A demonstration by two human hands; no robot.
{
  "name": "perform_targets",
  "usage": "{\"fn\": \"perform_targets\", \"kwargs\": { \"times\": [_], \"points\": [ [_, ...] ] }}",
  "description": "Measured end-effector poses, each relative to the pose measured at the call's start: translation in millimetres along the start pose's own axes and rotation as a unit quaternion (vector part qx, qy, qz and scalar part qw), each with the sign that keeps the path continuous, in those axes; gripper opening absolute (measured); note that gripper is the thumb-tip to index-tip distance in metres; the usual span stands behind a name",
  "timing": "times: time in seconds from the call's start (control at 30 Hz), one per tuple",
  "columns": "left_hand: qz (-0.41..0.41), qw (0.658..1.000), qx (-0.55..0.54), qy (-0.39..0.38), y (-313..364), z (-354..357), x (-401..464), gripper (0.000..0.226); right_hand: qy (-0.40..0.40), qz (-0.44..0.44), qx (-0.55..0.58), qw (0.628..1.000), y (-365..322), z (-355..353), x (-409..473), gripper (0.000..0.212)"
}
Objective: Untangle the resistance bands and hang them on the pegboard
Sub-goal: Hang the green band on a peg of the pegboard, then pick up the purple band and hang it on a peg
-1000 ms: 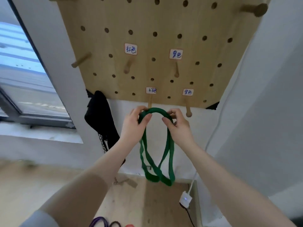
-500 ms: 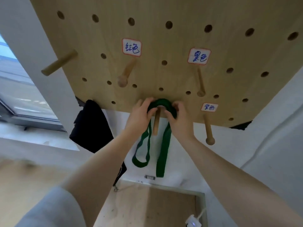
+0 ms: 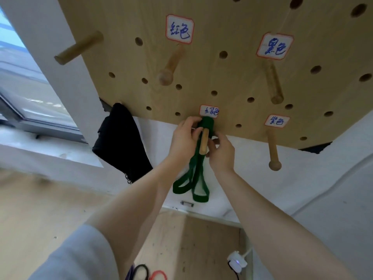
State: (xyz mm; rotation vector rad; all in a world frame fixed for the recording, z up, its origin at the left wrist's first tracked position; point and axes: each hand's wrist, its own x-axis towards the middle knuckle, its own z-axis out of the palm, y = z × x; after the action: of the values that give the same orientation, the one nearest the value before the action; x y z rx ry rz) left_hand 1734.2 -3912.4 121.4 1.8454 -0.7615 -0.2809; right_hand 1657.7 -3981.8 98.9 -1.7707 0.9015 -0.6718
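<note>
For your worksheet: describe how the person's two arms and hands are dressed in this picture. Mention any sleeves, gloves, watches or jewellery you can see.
The left hand and right hand are both bare: no gloves, and no rings or watch are visible. The left arm has a light grey sleeve pushed up towards the elbow, leaving the forearm uncovered. The right forearm is bare as far as the picture shows; any sleeve there is out of view.

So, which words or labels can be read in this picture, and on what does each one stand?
"红色": label on the pegboard, above a peg.
"黑色": label, upper right.
"绿色": label above the green band, partly blurred.
"紫色": label, small; probably this.
</note>
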Motion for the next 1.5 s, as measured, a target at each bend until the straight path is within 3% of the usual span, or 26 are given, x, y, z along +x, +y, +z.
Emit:
{"fn": "perform_targets", "kwargs": {
  "times": [0.17, 0.23, 0.33, 0.43, 0.6, 0.73, 0.87, 1.03, 1.2, 1.37, 1.5],
  "points": [
    [-0.048, 0.999, 0.005, -0.024, -37, -31, -34, 0.04, 0.035, 0.098, 0.044, 0.994, 39, 11, -32, 0.063],
    [-0.109, 0.994, 0.028, -0.005, -71, -53, -66, 0.034, 0.02, 0.138, 0.025, 0.99, 70, 28, -59, 0.058],
    [-0.203, 0.977, 0.067, -0.018, -128, -91, -123, 0.032, -0.133, 0.201, -0.076, 0.967, 103, 68, -109, 0.04],
    [-0.288, 0.952, 0.1, -0.025, -182, -139, -181, 0.031, -0.253, 0.205, -0.153, 0.933, 112, 115, -160, 0.026],
    [-0.366, 0.921, 0.127, -0.033, -271, -207, -270, 0.031, -0.319, 0.195, -0.171, 0.912, 128, 209, -241, 0.024],
    [-0.387, 0.905, 0.15, -0.091, -366, -230, -329, 0.033, -0.342, 0.22, -0.217, 0.887, 189, 290, -308, 0.029],
    [-0.415, 0.884, 0.169, -0.138, -487, -214, -378, 0.032, -0.371, 0.216, -0.304, 0.851, 297, 360, -350, 0.024],
    [-0.463, 0.858, 0.148, -0.165, -636, -142, -410, 0.034, -0.377, 0.193, -0.364, 0.83, 449, 432, -365, 0.026],
    [-0.407, 0.878, 0.188, -0.167, -782, -62, -404, 0.044, -0.308, 0.14, -0.461, 0.82, 590, 489, -345, 0.032],
    [-0.369, 0.887, 0.264, -0.086, -863, -16, -403, 0.047, -0.274, 0.107, -0.471, 0.831, 673, 524, -330, 0.04],
    [-0.376, 0.901, 0.21, -0.047, -882, -5, -409, 0.037, -0.288, 0.079, -0.45, 0.841, 689, 528, -331, 0.035]
  ]
}}
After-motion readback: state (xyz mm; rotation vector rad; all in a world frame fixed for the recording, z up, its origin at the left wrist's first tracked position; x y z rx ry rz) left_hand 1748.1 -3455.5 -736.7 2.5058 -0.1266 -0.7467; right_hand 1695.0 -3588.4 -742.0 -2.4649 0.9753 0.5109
